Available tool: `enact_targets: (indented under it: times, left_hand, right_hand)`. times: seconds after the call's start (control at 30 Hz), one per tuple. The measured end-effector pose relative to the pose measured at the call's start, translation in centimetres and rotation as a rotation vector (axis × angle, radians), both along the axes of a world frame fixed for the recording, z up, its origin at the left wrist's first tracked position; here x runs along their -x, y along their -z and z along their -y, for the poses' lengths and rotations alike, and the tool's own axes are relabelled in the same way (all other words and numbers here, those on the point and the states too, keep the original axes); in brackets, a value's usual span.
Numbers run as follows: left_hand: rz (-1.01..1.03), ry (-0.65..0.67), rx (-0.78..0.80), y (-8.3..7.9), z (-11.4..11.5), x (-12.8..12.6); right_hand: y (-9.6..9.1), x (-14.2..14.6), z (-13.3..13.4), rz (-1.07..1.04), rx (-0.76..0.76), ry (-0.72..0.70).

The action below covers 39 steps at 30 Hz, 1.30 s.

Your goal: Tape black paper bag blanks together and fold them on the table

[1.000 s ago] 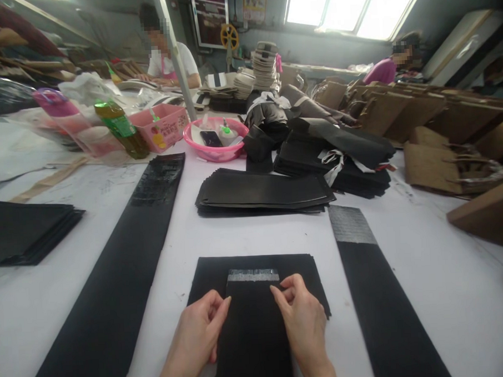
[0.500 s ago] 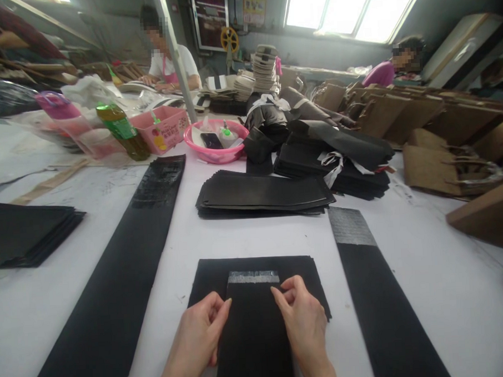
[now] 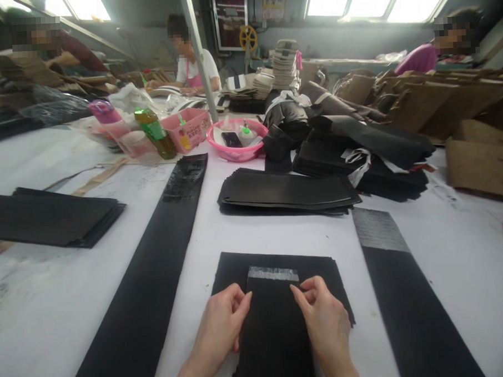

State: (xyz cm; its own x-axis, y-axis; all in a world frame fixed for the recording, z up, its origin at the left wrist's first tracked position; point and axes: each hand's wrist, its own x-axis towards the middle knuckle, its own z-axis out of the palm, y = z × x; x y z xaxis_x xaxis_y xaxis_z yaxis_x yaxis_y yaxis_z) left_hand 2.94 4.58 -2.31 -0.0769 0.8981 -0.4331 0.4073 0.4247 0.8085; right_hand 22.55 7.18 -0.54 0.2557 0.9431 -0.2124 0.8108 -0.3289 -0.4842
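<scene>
A narrow black strip (image 3: pixel 276 332) with a shiny, whitish band across its far end lies over a wider black panel (image 3: pixel 321 266), right in front of me. My left hand (image 3: pixel 222 323) pinches its left edge near that band, thumb and fingers closed. On the opposite edge my right hand (image 3: pixel 326 316) does the same, its thumb tip at the strip's corner. Both hands rest over the panel. To the left runs a long black strip (image 3: pixel 150 270) with a glossy far end. Another black strip (image 3: pixel 423 309) with a greyish far end lies to the right.
Beyond the panel sits a stack of black pieces (image 3: pixel 289 192), with a tied black bundle (image 3: pixel 358 150) behind it. Another black stack (image 3: pixel 52 216) is at left. Further back stand a pink basin (image 3: pixel 237 154), a pink box (image 3: pixel 186 130) and a green-labelled bottle (image 3: pixel 155 131). Several people sit beyond.
The view has swung left, so everything appears further right. Both hands keep their pinch on the strip's edges, with little visible movement against it.
</scene>
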Motion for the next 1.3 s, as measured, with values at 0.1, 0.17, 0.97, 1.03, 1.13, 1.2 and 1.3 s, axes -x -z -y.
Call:
enact_targets:
  times: [0.1, 0.17, 0.97, 1.03, 1.13, 1.2, 1.3]
  left_hand:
    - [-0.01, -0.007, -0.007, -0.08, 0.02, 0.0]
    - [-0.011, -0.005, -0.009, -0.08, 0.08, -0.01]
    - [-0.024, -0.014, -0.011, -0.01, -0.07, -0.15]
    - [-0.014, -0.017, -0.008, -0.11, -0.08, -0.17]
    - [-0.007, -0.025, -0.015, -0.25, -0.09, -0.17]
    - [-0.016, -0.026, -0.028, -0.34, -0.09, -0.17]
    - [-0.035, -0.023, -0.033, -0.42, -0.1, -0.17]
  right_hand:
    - [0.02, -0.05, -0.06, 0.0, 0.003, -0.01]
    - [-0.05, -0.04, -0.07, 0.003, 0.011, -0.009]
    - [-0.43, 0.19, -0.05, 0.022, 0.025, -0.003]
    - [-0.49, 0.15, -0.09, 0.031, 0.047, -0.002]
    - [-0.43, 0.07, -0.2, 0.035, 0.062, -0.007]
    - [-0.38, 0.05, -0.26, 0.036, 0.065, -0.014]
    - [-0.42, 0.11, -0.32, 0.043, 0.064, -0.016]
